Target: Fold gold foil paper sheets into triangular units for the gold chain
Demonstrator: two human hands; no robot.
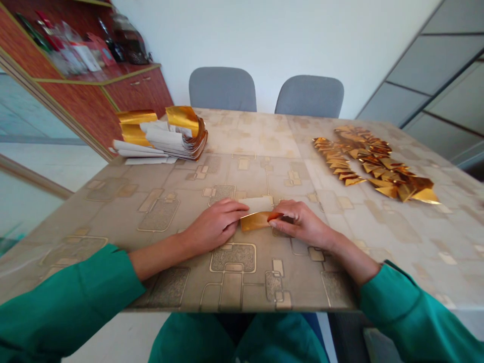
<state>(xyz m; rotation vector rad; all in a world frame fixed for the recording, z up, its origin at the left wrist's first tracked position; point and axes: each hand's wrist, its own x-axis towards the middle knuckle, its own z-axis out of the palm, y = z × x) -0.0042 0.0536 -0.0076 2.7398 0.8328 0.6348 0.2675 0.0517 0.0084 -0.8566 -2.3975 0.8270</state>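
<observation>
In front of me on the table lies a sheet of gold foil paper (254, 222), partly folded, its pale back turned up on the far side. My left hand (215, 224) holds the sheet's left end, fingers bent over it against the tabletop. At the right end, my right hand (302, 222) pinches a corner of the paper between thumb and fingers, and that corner curls up. The undersides of both hands' fingers are partly hidden.
A stack of gold and white paper sheets (170, 138) sits at the table's back left. Chains of folded gold paper pieces (381, 161) lie at the right. Two grey chairs (223, 89) stand behind the patterned table (234, 282). A wooden cabinet (139, 91) holds bottles at the far left.
</observation>
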